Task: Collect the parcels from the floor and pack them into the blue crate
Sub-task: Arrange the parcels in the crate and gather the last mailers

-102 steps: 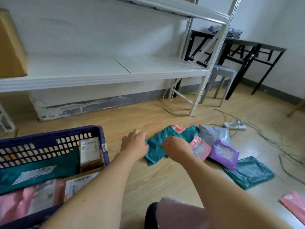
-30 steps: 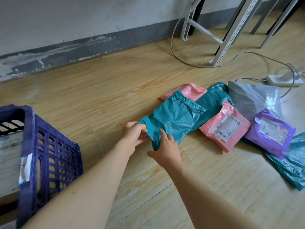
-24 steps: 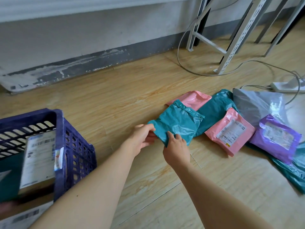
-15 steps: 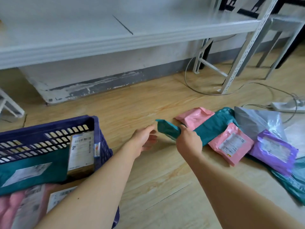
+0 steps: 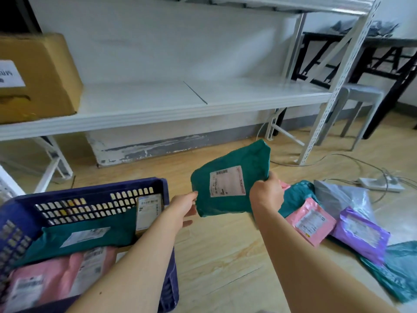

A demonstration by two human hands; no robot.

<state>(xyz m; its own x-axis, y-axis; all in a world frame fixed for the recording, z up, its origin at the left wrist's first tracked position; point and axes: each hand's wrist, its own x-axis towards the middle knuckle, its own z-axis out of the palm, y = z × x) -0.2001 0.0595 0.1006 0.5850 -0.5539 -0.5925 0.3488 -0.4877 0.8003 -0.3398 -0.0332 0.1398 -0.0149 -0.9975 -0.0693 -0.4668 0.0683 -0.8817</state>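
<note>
Item: teal parcel (image 5: 252, 161), centre frame, held clear of the floor (image 5: 221, 256). Left grip (image 5: 182, 206) pinches its lower-left corner; right grip (image 5: 266, 193) clasps its right edge, probably to steady the limp film for transfer. Blue crate (image 5: 97, 190), lower left, part-filled. Pink parcel (image 5: 310, 221), lower right, uncollected.

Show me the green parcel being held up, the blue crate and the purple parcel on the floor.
green parcel (image 5: 228, 181): head view, on its white label.
blue crate (image 5: 94, 191): head view, on its far rim.
purple parcel (image 5: 361, 233): head view, on the middle of its top face.
</note>
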